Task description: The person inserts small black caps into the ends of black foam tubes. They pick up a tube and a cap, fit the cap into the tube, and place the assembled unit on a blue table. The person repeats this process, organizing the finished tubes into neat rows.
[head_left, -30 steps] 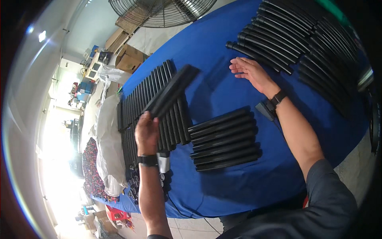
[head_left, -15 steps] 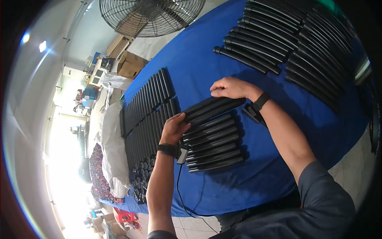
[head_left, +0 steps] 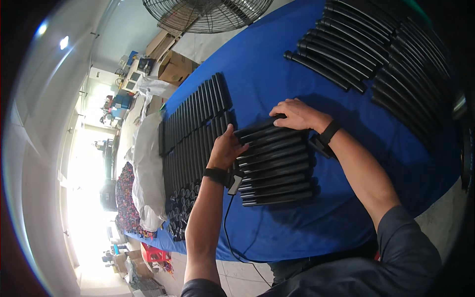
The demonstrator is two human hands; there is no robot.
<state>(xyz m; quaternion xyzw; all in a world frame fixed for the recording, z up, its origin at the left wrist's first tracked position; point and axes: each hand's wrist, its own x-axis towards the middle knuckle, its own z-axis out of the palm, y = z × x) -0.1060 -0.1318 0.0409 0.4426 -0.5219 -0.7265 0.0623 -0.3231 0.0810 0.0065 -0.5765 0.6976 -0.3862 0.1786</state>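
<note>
A row of glossy black tubes point(head_left: 277, 171) lies side by side on the blue cloth point(head_left: 321, 232) in front of me. At the row's far side, my left hand point(head_left: 225, 149) grips the left ends of the tubes, its thumb over them and its index finger pointing away. My right hand point(head_left: 299, 115) curls over the right part of the farthest tubes, fingertips bent down across them. Its palm side is hidden. Both wrists wear black straps, each with a small device; a cable runs from the left one.
Many black tubes point(head_left: 195, 133) lie in rows at left, with a cluster of round tube ends point(head_left: 183, 208) nearer me. More tubes point(head_left: 346, 47) fill the far right. A wire fan point(head_left: 208, 15), cardboard box point(head_left: 177, 67), white plastic sheet point(head_left: 148, 171) and multicoloured pile point(head_left: 126, 200) border the table.
The tubes held up between my hands have come down onto the far side of the row. My left thumb is now spread over the tubes. The view has shifted slightly.
</note>
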